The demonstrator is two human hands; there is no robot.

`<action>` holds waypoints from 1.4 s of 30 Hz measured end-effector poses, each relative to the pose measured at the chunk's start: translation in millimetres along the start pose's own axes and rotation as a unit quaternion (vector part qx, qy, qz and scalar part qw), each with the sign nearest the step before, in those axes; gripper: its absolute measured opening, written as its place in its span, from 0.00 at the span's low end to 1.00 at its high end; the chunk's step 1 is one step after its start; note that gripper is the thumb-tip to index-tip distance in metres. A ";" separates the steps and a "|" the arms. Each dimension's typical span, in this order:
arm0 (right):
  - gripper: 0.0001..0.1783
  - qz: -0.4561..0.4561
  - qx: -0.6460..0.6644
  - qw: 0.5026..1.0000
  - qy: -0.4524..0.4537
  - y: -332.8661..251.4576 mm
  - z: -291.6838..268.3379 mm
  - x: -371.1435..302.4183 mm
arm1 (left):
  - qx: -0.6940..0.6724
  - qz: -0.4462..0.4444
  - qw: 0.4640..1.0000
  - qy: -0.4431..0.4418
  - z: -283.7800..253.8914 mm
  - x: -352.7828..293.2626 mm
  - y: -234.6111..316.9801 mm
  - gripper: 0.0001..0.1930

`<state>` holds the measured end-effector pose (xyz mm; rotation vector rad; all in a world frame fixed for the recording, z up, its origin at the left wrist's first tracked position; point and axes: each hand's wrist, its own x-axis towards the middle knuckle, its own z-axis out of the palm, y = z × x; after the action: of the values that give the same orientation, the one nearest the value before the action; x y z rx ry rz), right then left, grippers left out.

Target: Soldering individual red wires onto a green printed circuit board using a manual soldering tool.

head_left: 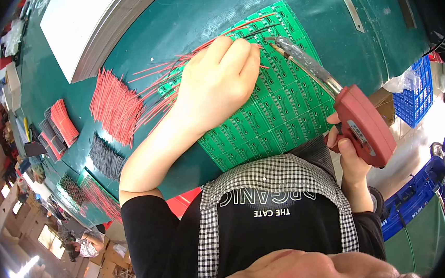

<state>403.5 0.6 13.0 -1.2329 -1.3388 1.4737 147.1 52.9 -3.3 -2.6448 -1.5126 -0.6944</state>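
Fingers curled closed, the left hand point(223, 76) grips thin red and black plastic-coated wires point(156, 108), its fingertips partly hidden; the right hand point(350, 155) wraps a red, pistol-shaped soldering gun point(367, 127). Beneath lies a gridded green circuit board point(263, 120). Likely soldering; next wants steady wire-to-pad contact.

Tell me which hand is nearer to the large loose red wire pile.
Left. The left hand is to the right of the red wire pile, over the green circuit board; the right hand is farther right, beyond the board, gripping the red soldering gun.

Two hands point(220, 79) point(353, 162), one soldering gun point(366, 125), one white stack point(80, 30)
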 end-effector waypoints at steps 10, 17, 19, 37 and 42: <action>0.42 0.095 0.086 0.992 -0.004 2.8 -7.7 -3.9 | -0.010 -0.026 1.000 -0.009 0.4 0.9 2.3 0.15; 0.42 0.099 0.053 0.994 0.001 2.4 -8.1 -3.9 | 0.007 0.017 0.999 0.033 7.3 4.1 -3.2 0.07; 0.41 0.105 0.040 0.994 0.005 0.3 -6.0 -2.8 | 0.007 0.018 0.999 0.032 7.0 4.0 -3.6 0.07; 0.30 0.014 0.076 0.997 0.015 -2.0 -11.5 1.4 | 0.015 0.017 0.999 0.038 7.0 7.6 -2.3 0.08; 0.30 -0.005 0.046 0.999 0.016 -1.9 -9.9 5.0 | -0.037 -0.024 0.999 0.008 4.4 16.2 5.1 0.13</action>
<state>411.8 8.0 14.4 -1.1834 -1.2400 1.4865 160.0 64.5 0.0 -2.6564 -1.5815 -0.7863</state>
